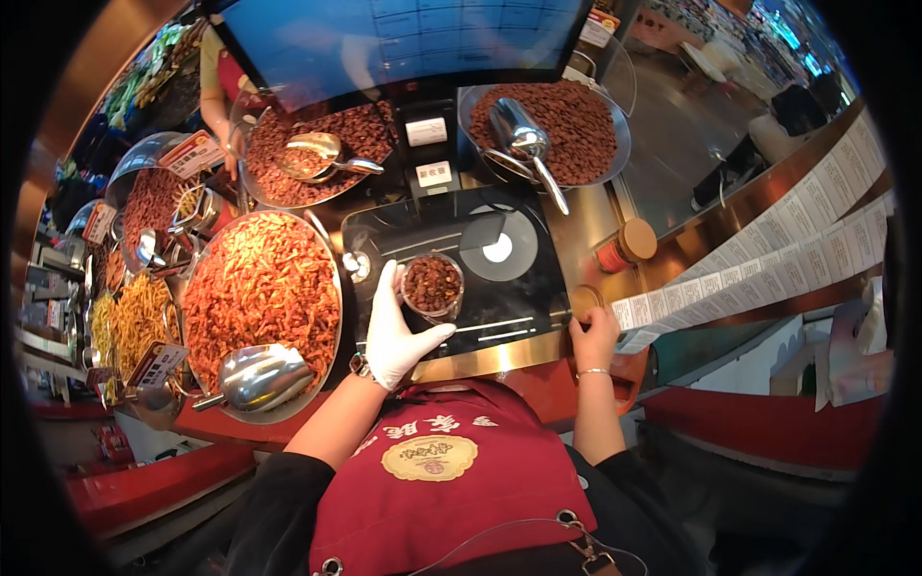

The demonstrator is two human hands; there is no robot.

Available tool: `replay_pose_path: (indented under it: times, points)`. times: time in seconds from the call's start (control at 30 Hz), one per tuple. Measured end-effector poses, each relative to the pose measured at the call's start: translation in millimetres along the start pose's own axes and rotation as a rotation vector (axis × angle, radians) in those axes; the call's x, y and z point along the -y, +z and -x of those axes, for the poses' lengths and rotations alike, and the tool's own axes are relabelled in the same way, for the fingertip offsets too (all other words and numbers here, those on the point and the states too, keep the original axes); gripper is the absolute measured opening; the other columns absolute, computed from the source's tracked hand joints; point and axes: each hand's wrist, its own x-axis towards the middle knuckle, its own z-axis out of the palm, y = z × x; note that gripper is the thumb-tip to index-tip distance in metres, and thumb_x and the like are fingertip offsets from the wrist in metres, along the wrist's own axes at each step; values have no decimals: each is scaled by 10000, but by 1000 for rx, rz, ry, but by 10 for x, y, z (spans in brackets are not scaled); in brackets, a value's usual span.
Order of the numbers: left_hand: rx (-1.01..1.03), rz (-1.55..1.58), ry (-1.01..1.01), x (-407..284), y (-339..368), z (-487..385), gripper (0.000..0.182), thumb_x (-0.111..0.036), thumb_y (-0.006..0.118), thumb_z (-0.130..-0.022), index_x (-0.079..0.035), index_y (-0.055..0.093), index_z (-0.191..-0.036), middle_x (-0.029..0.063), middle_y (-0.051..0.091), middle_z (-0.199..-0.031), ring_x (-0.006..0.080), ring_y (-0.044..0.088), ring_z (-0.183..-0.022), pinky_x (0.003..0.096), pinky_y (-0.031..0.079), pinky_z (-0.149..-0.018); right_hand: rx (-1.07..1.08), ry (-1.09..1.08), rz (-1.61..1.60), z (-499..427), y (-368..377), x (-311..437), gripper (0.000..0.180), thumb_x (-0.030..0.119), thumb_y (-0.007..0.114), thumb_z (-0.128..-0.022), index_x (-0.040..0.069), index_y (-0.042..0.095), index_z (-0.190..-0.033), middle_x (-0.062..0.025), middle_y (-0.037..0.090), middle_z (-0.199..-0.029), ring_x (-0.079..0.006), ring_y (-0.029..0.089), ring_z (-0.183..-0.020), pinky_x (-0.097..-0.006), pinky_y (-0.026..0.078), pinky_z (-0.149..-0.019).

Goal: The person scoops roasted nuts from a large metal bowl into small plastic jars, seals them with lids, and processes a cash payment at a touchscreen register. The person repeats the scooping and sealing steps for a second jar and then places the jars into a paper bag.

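Observation:
My left hand (400, 335), in a white glove, curves around the near left side of a clear jar (433, 286) filled with dark red-brown food pieces. Beneath the jar is the glossy black top of a counter scale (374, 230). My bare right hand (596, 333) has its fingers drawn together at a round tan lid (585, 300), by the scale's right edge and the end of a label strip (634, 314); whether it grips the lid or the strip is unclear. A closed jar with a tan lid (637, 240) and red contents stands beyond that hand.
Left, a large bowl of reddish shredded food (263, 288) holds a metal scoop (265, 378). Two more scoop-filled bowls (317, 155) (576, 137) flank the scale's column below a screen (403, 43). Long label strips cross the right side. Another person's arm (216, 108) reaches in at upper left.

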Motion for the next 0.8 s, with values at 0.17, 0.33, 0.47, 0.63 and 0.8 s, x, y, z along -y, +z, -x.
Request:
replay_pose_path:
  times: [0.17, 0.33, 0.47, 0.63, 0.8]
  points:
    - [49, 58, 34, -34, -31, -133, 1180, -72, 928, -688, 28, 191, -1604, 176, 414, -1542, 274, 440, -1442, 414, 340, -1221, -16, 153, -1134, 123, -385, 256, 331, 12, 809, -852, 87, 494, -925, -152, 595, -1308, -210, 581, -1195, -390, 497, -1012]
    - [88, -5, 91, -96, -19, -259, 940, -97, 928, -673, -13, 418, -1459, 103, 574, -1364, 202, 570, -1284, 373, 448, -1133, 421, -296, -649, 253, -768, 1273, 817, 121, 892, -742, 48, 429, -1411, -201, 421, -1487, -295, 510, -1295, -402, 478, -1092]
    - [122, 68, 57, -218, 27, -173, 875, -104, 911, -674, -27, 454, -1416, 96, 591, -1318, 191, 590, -1238, 364, 469, -1105, 343, -709, -158, 261, -759, 2117, 1111, 182, 924, -662, 52, 316, -1582, -211, 362, -1498, -390, 485, -1310, -431, 452, -1117]
    - [153, 125, 32, -394, -4, -62, 750, -162, 882, -668, -46, 533, -1322, 136, 645, -1229, 241, 652, -1165, 371, 510, -1043, 308, -1046, -61, 262, -615, 2680, 1012, 182, 887, -659, 87, 416, -1549, -232, 424, -1470, -427, 487, -1250, -467, 440, -1099]
    - [141, -21, 93, -422, -100, -4, 743, -183, 867, -700, -57, 530, -1351, 146, 643, -1278, 266, 647, -1197, 383, 509, -1061, 520, -1092, 113, 222, -442, 2830, 692, 239, 824, -693, 126, 631, -1347, -94, 571, -1377, -395, 536, -1170, -449, 496, -1031]
